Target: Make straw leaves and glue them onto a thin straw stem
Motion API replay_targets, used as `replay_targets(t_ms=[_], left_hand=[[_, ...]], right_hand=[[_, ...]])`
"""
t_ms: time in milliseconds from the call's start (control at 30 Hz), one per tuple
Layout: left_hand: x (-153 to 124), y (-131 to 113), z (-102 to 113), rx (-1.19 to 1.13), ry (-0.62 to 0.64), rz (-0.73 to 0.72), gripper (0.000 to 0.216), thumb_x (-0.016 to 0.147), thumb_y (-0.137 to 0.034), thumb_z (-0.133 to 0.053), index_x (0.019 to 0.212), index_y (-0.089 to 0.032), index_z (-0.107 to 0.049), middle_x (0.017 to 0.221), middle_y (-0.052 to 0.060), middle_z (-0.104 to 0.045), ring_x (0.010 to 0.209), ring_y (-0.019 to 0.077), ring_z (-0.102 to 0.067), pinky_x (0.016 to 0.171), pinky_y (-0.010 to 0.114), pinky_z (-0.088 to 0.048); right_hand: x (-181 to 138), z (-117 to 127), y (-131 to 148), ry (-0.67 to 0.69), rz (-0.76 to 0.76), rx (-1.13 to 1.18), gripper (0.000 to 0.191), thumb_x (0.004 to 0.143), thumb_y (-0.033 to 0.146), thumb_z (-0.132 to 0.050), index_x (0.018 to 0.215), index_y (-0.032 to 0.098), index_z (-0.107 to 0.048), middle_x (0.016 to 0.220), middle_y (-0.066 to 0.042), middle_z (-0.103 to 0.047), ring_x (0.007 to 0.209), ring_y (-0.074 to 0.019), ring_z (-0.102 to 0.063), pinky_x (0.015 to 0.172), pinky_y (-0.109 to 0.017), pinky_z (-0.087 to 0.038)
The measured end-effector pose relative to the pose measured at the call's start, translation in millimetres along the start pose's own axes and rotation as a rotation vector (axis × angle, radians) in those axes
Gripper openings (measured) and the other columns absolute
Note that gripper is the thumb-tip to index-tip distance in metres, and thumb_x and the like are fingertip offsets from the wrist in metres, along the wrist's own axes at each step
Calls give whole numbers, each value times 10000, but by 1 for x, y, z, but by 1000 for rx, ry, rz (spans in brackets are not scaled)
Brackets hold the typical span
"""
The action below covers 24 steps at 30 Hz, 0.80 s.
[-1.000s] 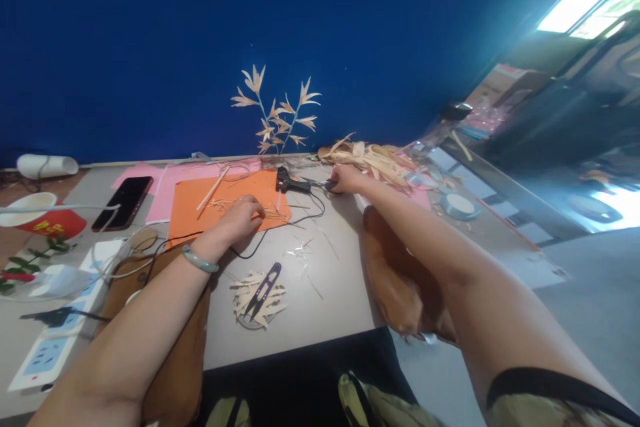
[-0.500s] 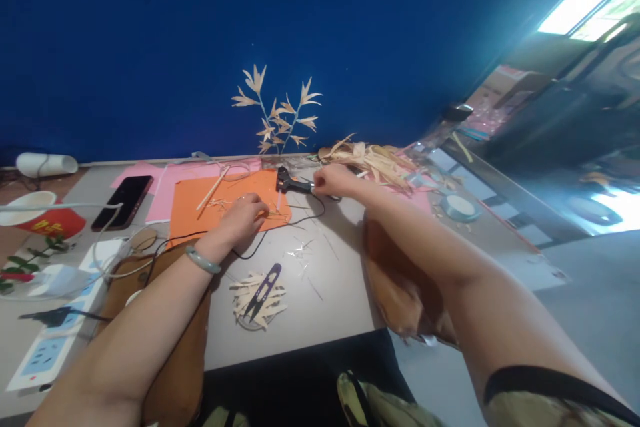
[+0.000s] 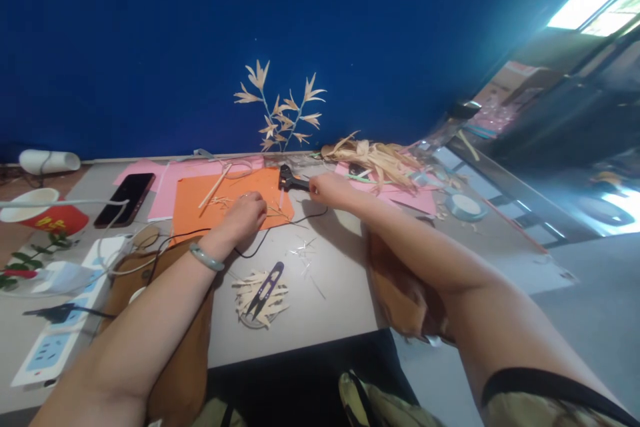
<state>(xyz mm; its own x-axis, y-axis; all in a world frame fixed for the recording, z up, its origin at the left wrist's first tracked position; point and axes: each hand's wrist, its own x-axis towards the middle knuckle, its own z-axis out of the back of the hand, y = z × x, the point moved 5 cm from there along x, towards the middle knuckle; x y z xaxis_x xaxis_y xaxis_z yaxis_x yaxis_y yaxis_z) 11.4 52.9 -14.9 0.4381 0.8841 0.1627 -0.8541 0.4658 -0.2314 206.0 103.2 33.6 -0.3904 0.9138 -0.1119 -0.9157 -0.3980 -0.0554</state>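
Note:
My left hand (image 3: 246, 211) rests on the orange sheet (image 3: 200, 208), a pale green bangle on its wrist. Its fingers are curled down and pinch thin straw strips (image 3: 278, 213) lying on the sheet. My right hand (image 3: 326, 187) is stretched out just right of the black glue gun (image 3: 289, 178), fingers closed; what they hold is too small to see. The gun's black cord (image 3: 280, 221) runs across the table between my hands. A straw leaf sprig (image 3: 283, 111) stands against the blue wall behind the gun.
Thread snips (image 3: 265, 281) lie on a heap of cut straw near the front edge. Loose dried straw (image 3: 376, 156) and a tape roll (image 3: 464, 205) sit right. A phone (image 3: 125, 199), red cup (image 3: 46, 216) and power strip (image 3: 49, 349) lie left. Brown leather (image 3: 400, 287) hangs under my right arm.
My right hand has drawn back leftwards from the straw pile to beside the glue gun. My left hand has stayed on the orange sheet.

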Motion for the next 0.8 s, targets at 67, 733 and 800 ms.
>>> replay_targets(t_ms=[67,733,800], left_hand=[[0,2,3,27,4,19,213,815,-164,-473,800,-153,-685,937,117,-635,904,249,-568,837,373,-442],[-2,15,14,143,-19,154,306,776,-95,-438,766,-144,-740,868,146,-670,836,257,-611,764,357,-458],[-2,14,16,136,-33,150,310,781,-98,-431,762,-138,-738,863,152,-669,831,261,-614,759,359,-460]], right_hand=[[-9,4,0,1,-12,-7,225,801,263,-592,975,174,-704,943,-125,-726,845,-251,-656,627,-274,-374],[-17,-15,45,106,266,336,107,797,255,-602,791,174,-672,772,-21,-703,672,-127,-578,577,-208,-347],[-10,-6,50,55,280,428,95,797,228,-594,803,163,-663,791,-14,-703,687,-114,-578,600,-194,-363]])
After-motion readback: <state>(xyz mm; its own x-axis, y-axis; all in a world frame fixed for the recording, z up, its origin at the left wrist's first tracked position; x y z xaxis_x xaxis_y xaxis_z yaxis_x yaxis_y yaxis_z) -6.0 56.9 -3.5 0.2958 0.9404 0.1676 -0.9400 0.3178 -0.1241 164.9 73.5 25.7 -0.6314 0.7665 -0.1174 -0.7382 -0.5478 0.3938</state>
